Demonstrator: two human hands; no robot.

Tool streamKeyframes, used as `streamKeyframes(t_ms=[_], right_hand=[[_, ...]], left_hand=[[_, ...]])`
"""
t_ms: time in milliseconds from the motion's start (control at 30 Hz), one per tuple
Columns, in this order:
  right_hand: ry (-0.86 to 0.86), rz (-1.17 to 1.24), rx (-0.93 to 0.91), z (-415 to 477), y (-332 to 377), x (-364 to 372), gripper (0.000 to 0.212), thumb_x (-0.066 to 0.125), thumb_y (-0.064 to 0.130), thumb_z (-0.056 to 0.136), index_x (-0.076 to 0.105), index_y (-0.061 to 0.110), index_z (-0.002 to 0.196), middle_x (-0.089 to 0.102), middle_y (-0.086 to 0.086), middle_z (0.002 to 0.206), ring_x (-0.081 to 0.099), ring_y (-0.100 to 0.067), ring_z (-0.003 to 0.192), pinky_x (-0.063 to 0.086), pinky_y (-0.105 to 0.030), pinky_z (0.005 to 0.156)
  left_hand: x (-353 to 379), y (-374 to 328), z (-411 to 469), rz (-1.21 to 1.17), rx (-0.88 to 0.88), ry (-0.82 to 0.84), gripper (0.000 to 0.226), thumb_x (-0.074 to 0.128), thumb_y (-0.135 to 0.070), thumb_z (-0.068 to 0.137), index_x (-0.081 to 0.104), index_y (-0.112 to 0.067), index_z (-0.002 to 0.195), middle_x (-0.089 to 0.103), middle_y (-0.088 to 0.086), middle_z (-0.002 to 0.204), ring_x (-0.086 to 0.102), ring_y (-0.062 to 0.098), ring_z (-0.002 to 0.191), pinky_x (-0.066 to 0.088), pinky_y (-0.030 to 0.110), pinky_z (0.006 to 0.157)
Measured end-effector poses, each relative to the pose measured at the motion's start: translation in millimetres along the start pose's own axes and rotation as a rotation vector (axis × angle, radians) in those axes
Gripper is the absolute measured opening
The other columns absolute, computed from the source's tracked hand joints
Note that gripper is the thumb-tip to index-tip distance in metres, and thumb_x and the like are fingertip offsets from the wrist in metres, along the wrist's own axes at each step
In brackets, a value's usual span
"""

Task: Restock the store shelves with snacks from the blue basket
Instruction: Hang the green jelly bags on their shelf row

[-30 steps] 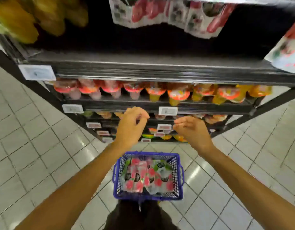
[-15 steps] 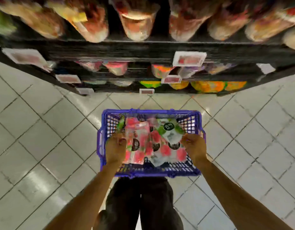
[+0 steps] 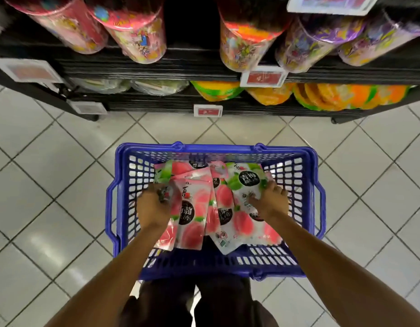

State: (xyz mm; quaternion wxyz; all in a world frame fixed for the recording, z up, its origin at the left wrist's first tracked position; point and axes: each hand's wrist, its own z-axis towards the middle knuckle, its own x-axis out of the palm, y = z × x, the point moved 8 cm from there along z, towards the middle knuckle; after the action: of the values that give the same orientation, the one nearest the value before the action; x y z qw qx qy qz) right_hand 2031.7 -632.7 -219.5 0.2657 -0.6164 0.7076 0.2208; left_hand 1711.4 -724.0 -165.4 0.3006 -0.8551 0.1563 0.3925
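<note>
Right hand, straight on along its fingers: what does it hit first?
The green pouch, which the right hand pinches; beyond it, likely the blue basket. Left hand grips a pink pouch.

The floor is shiny pale tiles set like diamonds. Along the top of the frame lie big tubs with bright lids. Under them sit orange bags. Small red price tags hang in the upper middle.
</note>
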Motion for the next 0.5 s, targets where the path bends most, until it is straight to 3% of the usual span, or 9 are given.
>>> streamKeyframes(t_ms=[67,133,233,300,333,367,433,500], right_hand=[[0.044,-0.114,-0.018,-6.4,5.4,5.8,0.092,0.059,0.059,0.088,0.026,-0.004,0.146,0.038,-0.024,0.146,0.040,-0.038,0.133,0.035,-0.043,0.111],[0.115,-0.140,-0.021,-17.1,10.1,11.2,0.091,0.061,0.062,0.085,0.032,-0.001,0.144,0.042,-0.023,0.144,0.044,-0.036,0.131,0.041,-0.042,0.109],[0.186,-0.124,-0.034,-35.8,17.6,18.5,0.094,0.068,0.061,0.080,0.029,0.011,0.148,0.050,-0.017,0.137,0.053,-0.031,0.123,0.048,-0.041,0.102],[0.219,-0.034,-0.032,-44.7,20.9,25.6,0.117,0.075,0.058,0.076,0.003,0.016,0.157,0.057,-0.013,0.130,0.061,-0.027,0.111,0.053,-0.034,0.084],[0.239,-0.005,-0.027,-48.9,21.0,29.6,0.124,0.077,0.057,0.074,-0.005,0.017,0.157,0.060,-0.012,0.128,0.064,-0.025,0.103,0.053,-0.031,0.075],[0.257,0.012,-0.019,-52.5,20.3,32.6,0.123,0.079,0.056,0.072,-0.002,0.019,0.157,0.060,-0.011,0.128,0.064,-0.025,0.102,0.053,-0.031,0.073],[0.267,0.026,0.013,-56.2,14.4,35.7,0.109,0.082,0.056,0.068,0.020,0.021,0.151,0.049,-0.013,0.141,0.053,-0.032,0.124,0.052,-0.040,0.094],[0.271,0.014,0.062,-56.7,8.0,36.5,0.109,0.084,0.054,0.066,0.022,0.021,0.149,0.030,-0.020,0.152,0.027,-0.040,0.143,0.037,-0.051,0.112]], left_hand=[[-1.8,-19.5,-16.9,-0.046,0.121,-0.005,0.015,0.061,-0.005,0.090,0.069,-0.017,0.092,0.068,0.003,0.071,0.053,0.014,0.052,0.032,0.022,0.044],[9.4,-27.3,-36.3,-0.097,0.135,0.060,0.020,0.060,0.006,0.084,0.066,-0.013,0.087,0.060,-0.003,0.072,0.056,0.019,0.062,0.035,0.021,0.047],[35.9,-28.5,-62.0,-0.114,0.091,0.212,0.031,0.068,0.006,0.076,0.066,-0.012,0.101,0.059,0.001,0.098,0.056,0.021,0.091,0.041,0.010,0.068],[54.6,-25.9,-73.4,-0.075,0.057,0.328,0.042,0.072,-0.014,0.084,0.058,-0.010,0.124,0.055,0.011,0.127,0.058,0.022,0.103,0.049,0.020,0.088],[62.9,-20.6,-75.8,-0.056,0.020,0.366,0.051,0.068,-0.023,0.089,0.050,-0.008,0.135,0.055,0.012,0.131,0.062,0.023,0.102,0.052,0.027,0.089],[65.7,-14.8,-76.3,-0.042,-0.031,0.369,0.054,0.062,-0.027,0.094,0.044,-0.007,0.140,0.060,0.012,0.125,0.066,0.023,0.093,0.056,0.031,0.082],[57.2,-3.0,-70.9,-0.011,-0.104,0.276,0.044,0.056,-0.024,0.097,0.046,-0.015,0.139,0.068,0.009,0.109,0.065,0.020,0.079,0.058,0.035,0.069],[43.1,4.7,-62.0,0.069,-0.084,0.152,0.041,0.064,-0.017,0.091,0.058,-0.026,0.130,0.062,0.007,0.120,0.063,0.021,0.096,0.058,0.038,0.076]])
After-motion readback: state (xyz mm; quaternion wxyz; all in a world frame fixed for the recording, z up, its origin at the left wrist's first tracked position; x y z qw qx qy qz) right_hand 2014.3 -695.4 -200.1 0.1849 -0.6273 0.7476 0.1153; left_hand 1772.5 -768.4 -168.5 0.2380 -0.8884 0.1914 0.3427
